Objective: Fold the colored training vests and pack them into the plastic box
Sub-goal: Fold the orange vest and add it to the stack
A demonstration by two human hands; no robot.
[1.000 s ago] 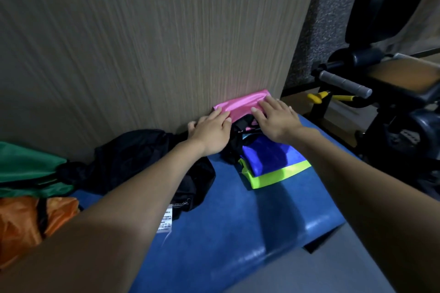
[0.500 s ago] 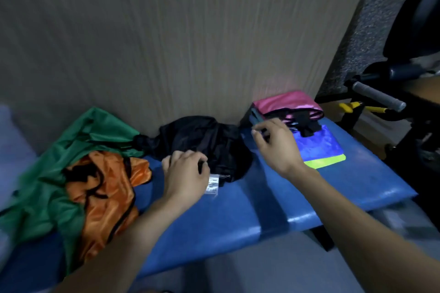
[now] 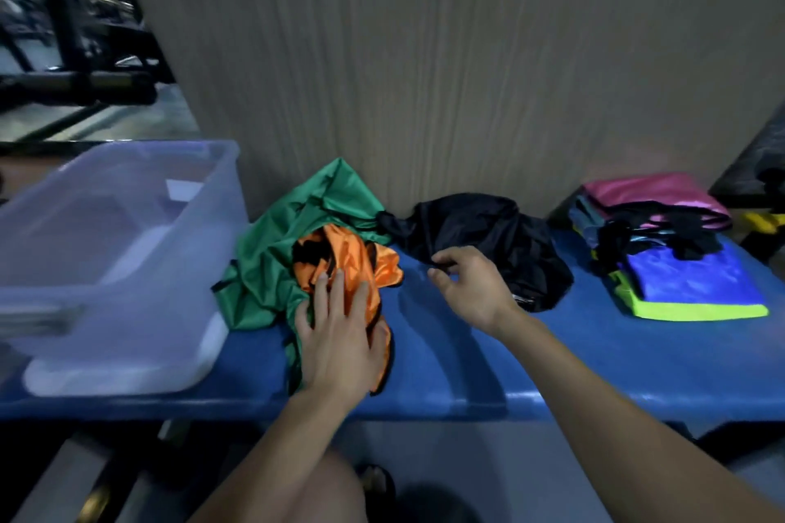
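On the blue bench [image 3: 488, 365], my left hand [image 3: 340, 335] lies flat with straight fingers on a crumpled orange vest [image 3: 357, 259], which sits on a crumpled green vest [image 3: 289, 242]. My right hand [image 3: 467, 289] hovers over the bench with loosely curled fingers, its fingertips at the edge of a crumpled black vest [image 3: 488, 234]; it holds nothing that I can see. A stack of folded vests [image 3: 679, 272], pink on top at the back and blue over yellow-green in front, lies at the right. The clear plastic box [image 3: 127, 301] stands at the left.
A wood-grain wall [image 3: 424, 55] rises directly behind the bench. Dark gym equipment [image 3: 72, 55] stands at the far left behind the box. A yellow-and-black object [image 3: 764, 221] shows at the right edge. The bench front edge runs just before my knees.
My view has swung left, bringing the plastic box into sight. My left hand moved from the black vest onto the orange vest. My right hand left the folded stack and came to the black vest.
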